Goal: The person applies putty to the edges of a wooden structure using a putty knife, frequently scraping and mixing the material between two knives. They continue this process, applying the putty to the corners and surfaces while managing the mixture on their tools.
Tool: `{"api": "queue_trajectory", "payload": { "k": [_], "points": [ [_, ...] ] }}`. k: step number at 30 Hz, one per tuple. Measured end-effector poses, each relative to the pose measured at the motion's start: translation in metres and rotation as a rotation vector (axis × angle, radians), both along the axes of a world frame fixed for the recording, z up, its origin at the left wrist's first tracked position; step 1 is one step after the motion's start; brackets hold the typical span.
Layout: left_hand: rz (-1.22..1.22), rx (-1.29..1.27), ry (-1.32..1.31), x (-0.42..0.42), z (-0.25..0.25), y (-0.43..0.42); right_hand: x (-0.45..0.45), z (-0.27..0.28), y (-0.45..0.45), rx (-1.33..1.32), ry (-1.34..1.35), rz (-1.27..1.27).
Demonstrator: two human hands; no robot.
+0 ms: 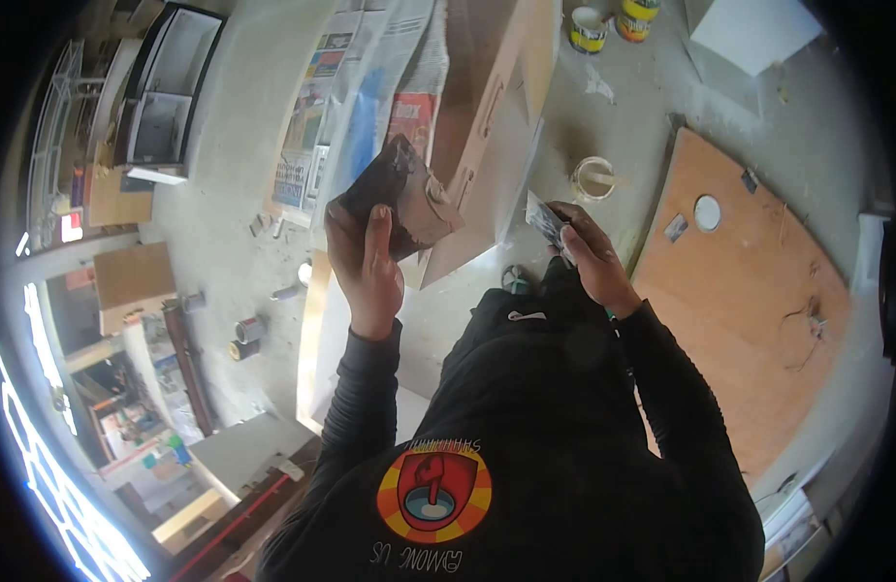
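Across the workshop, a grey, stained concrete floor (240, 145) is carrying scattered marks and scraps. A black-framed cabinet with pale compartments (167, 112) is standing off on the left side. On the right, a broad orange-brown wooden board (739, 310) with a curved edge is lying flat. Ahead of the person, a long pale box-like panel (524, 82) is showing narrow slots along one side; printed newspaper sheets (317, 126) are lying beside it. Two yellow-and-black tins (589, 37) are standing beyond, and a round tub of pale material (593, 179) is sitting nearer the right hand.

The left hand (366, 267) is gripping a dark brown flat piece, smeared with beige paste (409, 199), near the panel's end. The right hand (595, 257) is pinching a small grey-smeared flat scraper (545, 221), apart from the piece and the panel. Judging by the paste, application appears to be under way; I cannot tell how much of the panel is coated or left undone.
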State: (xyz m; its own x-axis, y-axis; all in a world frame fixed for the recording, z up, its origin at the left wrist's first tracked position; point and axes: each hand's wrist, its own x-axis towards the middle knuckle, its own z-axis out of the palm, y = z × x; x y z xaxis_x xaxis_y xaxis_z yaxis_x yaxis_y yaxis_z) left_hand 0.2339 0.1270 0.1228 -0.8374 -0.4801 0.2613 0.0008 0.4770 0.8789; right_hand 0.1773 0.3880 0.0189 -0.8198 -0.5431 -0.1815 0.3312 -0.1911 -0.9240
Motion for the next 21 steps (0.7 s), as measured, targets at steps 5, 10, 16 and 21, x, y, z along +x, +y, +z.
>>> {"api": "queue_trajectory", "payload": {
  "k": [5,10,16,21],
  "points": [
    [-0.017,0.305,0.065,0.004,-0.009,-0.006,-0.016,0.061,-0.009,0.227,0.732,0.119],
    [-0.102,0.001,0.012,0.002,0.006,-0.003,-0.027,0.098,-0.036,0.494,1.094,0.093],
    [-0.117,-0.125,0.051,-0.02,0.002,0.018,-0.039,0.089,-0.045,0.573,1.278,0.171],
    [0.122,0.133,0.268,-0.067,-0.002,0.056,-0.08,0.067,-0.007,0.436,1.269,0.466]
  ]
}}
